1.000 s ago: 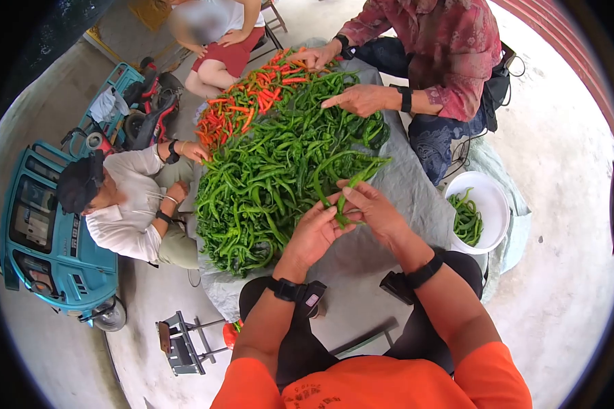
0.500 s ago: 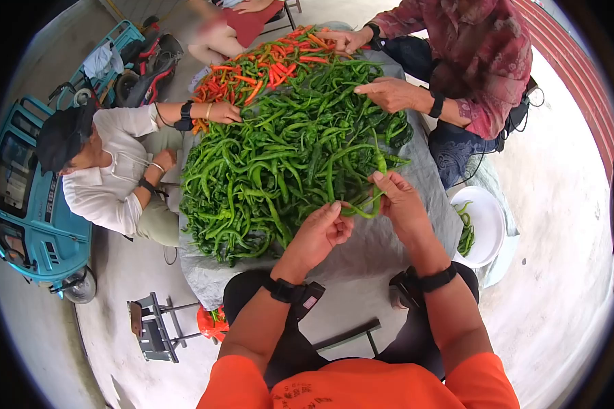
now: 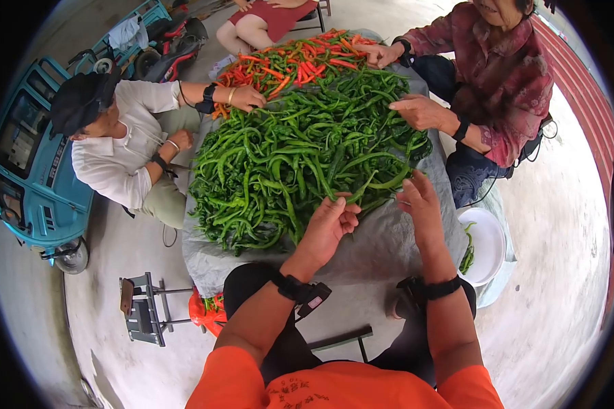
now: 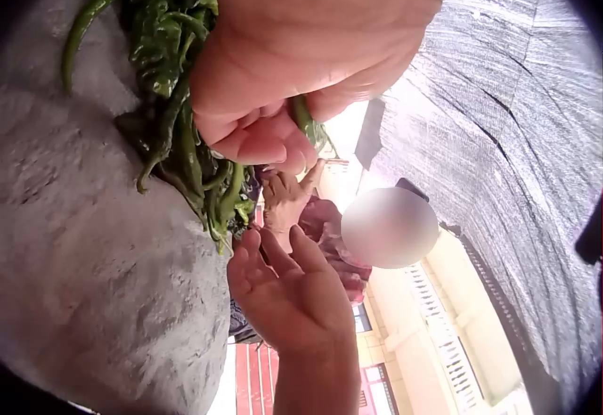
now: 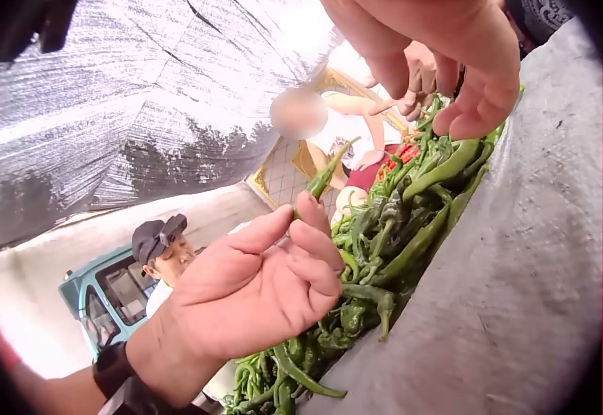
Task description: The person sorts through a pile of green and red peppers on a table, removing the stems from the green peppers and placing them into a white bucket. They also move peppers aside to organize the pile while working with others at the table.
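Pinches one green chili [image 5: 321, 178] in left hand [image 3: 329, 223], at near edge of chili pile [image 3: 286, 157] on grey surface [image 3: 399, 238]. Holds right hand [image 3: 419, 199] open, empty. Probably light, bendy, waxy-slick; best taken near stem, gently, lest it snap.

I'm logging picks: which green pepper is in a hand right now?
The green chili pepper pinched in the left hand, its tip pointing up; all the others lie loose in the heap.
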The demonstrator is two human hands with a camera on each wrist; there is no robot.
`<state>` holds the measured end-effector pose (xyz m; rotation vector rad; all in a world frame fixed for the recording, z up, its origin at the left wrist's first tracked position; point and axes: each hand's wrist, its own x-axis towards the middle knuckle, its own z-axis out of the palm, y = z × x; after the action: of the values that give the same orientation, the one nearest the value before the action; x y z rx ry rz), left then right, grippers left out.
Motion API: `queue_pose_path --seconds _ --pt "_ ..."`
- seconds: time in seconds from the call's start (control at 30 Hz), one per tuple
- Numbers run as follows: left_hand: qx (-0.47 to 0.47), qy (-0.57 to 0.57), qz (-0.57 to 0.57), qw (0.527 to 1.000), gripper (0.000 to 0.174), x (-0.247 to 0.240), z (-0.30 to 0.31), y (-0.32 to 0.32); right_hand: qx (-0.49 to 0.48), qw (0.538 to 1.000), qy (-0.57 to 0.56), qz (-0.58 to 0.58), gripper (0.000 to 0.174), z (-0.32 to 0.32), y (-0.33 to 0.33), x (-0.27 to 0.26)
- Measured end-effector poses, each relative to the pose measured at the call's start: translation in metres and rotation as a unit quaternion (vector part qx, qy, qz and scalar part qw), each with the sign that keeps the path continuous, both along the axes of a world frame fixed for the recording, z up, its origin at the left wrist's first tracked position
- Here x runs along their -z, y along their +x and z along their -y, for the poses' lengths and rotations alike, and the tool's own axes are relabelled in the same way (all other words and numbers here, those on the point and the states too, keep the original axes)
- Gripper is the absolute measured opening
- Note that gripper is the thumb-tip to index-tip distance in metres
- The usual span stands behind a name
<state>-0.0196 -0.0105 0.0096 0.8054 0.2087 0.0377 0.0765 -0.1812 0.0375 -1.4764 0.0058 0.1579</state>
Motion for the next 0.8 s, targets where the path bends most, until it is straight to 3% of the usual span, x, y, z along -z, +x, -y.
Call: queue_pose_path --seconds 0.1,0.2,0.33,0.53,0.63,0.7,0.8 --pt "0.002 0.071 -0.010 0.997 0.023 0.005 0.002 0.001 -0.121 0.989 -0.071 -0.034 0.044 0.011 0.000 0.001" --pt "0.050 0.095 -0.004 0.994 0.024 0.004 0.006 0.000 -0.209 0.969 0.027 -0.128 0.044 0.000 -0.017 -0.010" --pt "0.082 0.191 -0.018 0.978 0.029 0.002 0.013 -0.003 -0.254 0.960 0.046 -0.110 0.034 -0.008 -0.021 0.001" --pt "0.022 0.312 -0.063 0.948 0.027 -0.028 0.010 -0.005 -0.093 0.987 0.071 -0.106 0.030 0.002 -0.011 -0.001" --pt "-0.046 0.367 -0.029 0.929 0.026 -0.047 -0.003 0.013 -0.083 0.972 0.180 -0.129 0.030 0.012 -0.006 -0.002" --pt "-0.086 0.536 -0.042 0.839 0.033 -0.046 -0.021 0.039 -0.084 0.960 0.217 -0.158 0.029 0.017 -0.008 -0.008" --pt "-0.134 0.765 -0.038 0.629 0.048 -0.041 -0.045 0.083 -0.109 0.957 0.226 -0.148 0.027 0.028 -0.005 -0.003"
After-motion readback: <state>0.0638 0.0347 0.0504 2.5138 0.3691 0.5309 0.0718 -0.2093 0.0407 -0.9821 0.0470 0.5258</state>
